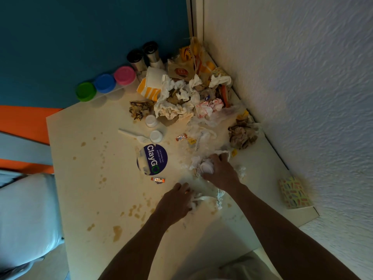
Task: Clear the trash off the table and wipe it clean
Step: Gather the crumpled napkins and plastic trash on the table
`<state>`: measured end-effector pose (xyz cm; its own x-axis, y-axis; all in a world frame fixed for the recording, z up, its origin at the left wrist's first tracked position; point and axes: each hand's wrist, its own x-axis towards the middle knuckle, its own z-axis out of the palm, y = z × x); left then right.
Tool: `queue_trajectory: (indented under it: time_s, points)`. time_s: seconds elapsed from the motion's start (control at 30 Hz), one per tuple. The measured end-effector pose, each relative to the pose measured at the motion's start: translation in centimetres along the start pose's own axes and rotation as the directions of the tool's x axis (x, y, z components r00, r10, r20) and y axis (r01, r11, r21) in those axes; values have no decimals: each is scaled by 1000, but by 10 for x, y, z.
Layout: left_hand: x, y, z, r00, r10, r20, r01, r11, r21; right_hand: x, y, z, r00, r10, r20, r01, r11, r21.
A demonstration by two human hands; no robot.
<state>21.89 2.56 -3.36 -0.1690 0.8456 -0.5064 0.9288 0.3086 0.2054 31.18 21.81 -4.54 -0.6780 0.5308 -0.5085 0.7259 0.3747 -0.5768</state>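
The white table (84,178) is stained with brown splashes and strewn with trash. My right hand (220,172) grips a bunch of crumpled white napkins with a small white cup (205,167) near the table's middle right. My left hand (175,203) grips a wad of white tissue and clear plastic (203,198) just in front of it. A big heap of wrappers, napkins and paper cups (181,93) fills the far corner by the wall. Two small white cups (155,136), a plastic fork (131,135) and sauce packets (157,180) lie loose.
A round ClayGo sticker (153,161) is on the tabletop. Green, blue and pink lidded tubs (105,82) and two steel shakers (144,55) line the far edge. A patterned tissue box (293,191) stands by the textured wall on the right. A crumpled brown paper ball (242,134) lies near the wall.
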Motion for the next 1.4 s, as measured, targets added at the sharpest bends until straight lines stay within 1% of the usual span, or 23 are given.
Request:
queue_trajectory:
  time_s: [0.07, 0.13, 0.2, 0.27, 0.37, 0.47, 0.5, 0.57, 0.63, 0.7, 0.8, 0.87, 0.9, 0.93, 1.0, 1.07, 1.13, 1.23, 1.3, 1.4]
  points:
    - [0, -1, 2, 999, -38, -33, 35, 996, -77, -1, -1, 0, 1000, 0, -14, 0, 1000, -5]
    - [-1, -3, 3, 990, -107, -91, 89, 978, -189, -2, 0, 0, 1000, -4, -21, 4, 1000, -7]
    - [-4, -3, -1, 966, -175, -189, 115, 950, -289, -3, 0, 1, 1000, -6, -21, 6, 1000, -11]
    - [-8, -2, -11, 933, -256, -254, 153, 918, -366, -3, 0, 2, 1000, -5, -26, 5, 1000, -27]
    - [-14, -10, -19, 882, -353, -313, 226, 898, -378, -5, -3, 5, 999, -11, -47, 7, 996, -84]
    - [-23, -23, -18, 853, -373, -366, 224, 894, -388, -8, -8, 9, 997, -15, -78, 0, 982, -187]
    - [-26, -25, -19, 842, -390, -374, 236, 888, -395, -10, -9, 10, 996, -16, -89, -4, 975, -220]
    - [-31, -30, -23, 798, -478, -367, 293, 840, -456, -12, -13, 12, 995, -19, -100, -9, 964, -264]
    - [-31, -34, -27, 767, -573, -288, 373, 764, -526, -13, -14, 13, 996, -13, -89, -13, 958, -287]
    - [-27, -41, -27, 760, -612, -221, 444, 736, -510, -13, -16, 12, 997, -15, -74, -7, 958, -288]
    - [-25, -50, -23, 783, -597, -174, 474, 754, -454, -12, -18, 8, 998, -15, -68, 1, 980, -201]
    - [-26, -55, -16, 795, -578, -185, 465, 775, -428, -13, -17, 4, 996, 25, -85, -28, 999, -43]
    - [-28, -58, -11, 789, -580, -204, 465, 780, -419, -14, -16, 1, 994, 47, -97, -43, 998, 51]
    - [-29, -58, -8, 780, -588, -214, 472, 778, -415, -14, -15, -1, 992, 70, -104, -55, 989, 138]
    - [-30, -59, -1, 781, -583, -223, 470, 785, -404, -14, -13, -7, 991, 88, -102, -59, 964, 259]
    - [-30, -58, 2, 799, -563, -213, 452, 795, -405, -14, -16, -14, 989, 89, -116, -50, 950, 307]
    - [-28, -56, 0, 802, -559, -212, 432, 787, -442, -13, -17, -20, 984, 107, -140, -54, 940, 338]
    - [-24, -54, -8, 778, -593, -209, 405, 726, -556, -12, -22, -26, 976, 123, -179, -48, 925, 377]
    - [-20, -52, -15, 760, -612, -220, 379, 691, -615, -10, -24, -30, 974, 108, -201, -15, 910, 415]
    - [-13, -50, -23, 739, -628, -245, 354, 671, -651, -11, -28, -39, 972, 68, -224, 21, 928, 373]
